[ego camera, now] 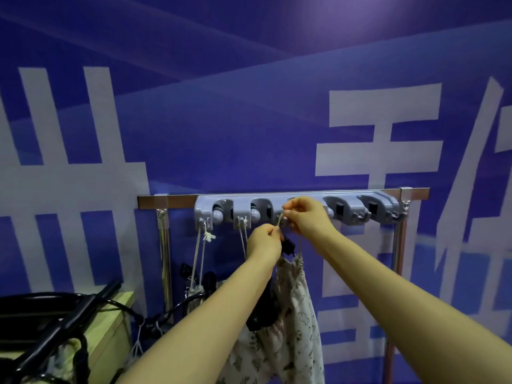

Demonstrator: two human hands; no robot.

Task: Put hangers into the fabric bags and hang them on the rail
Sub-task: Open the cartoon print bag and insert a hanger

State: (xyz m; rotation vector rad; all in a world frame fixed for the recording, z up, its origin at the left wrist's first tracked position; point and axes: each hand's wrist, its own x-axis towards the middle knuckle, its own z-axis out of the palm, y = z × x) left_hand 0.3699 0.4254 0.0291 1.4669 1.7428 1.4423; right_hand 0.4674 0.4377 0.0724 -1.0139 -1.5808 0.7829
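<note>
Wooden table lower left, black hangers piled on it. Patterned fabric bag hangs below hands, black hanger clip protruding at neck. Left hand and right hand both pinch bag's drawstring at grey hook rack on rail. Second bag hung further left.

One rail, one grey five-slot holder, two hands, left and right, three hanging fabric bags.
</note>
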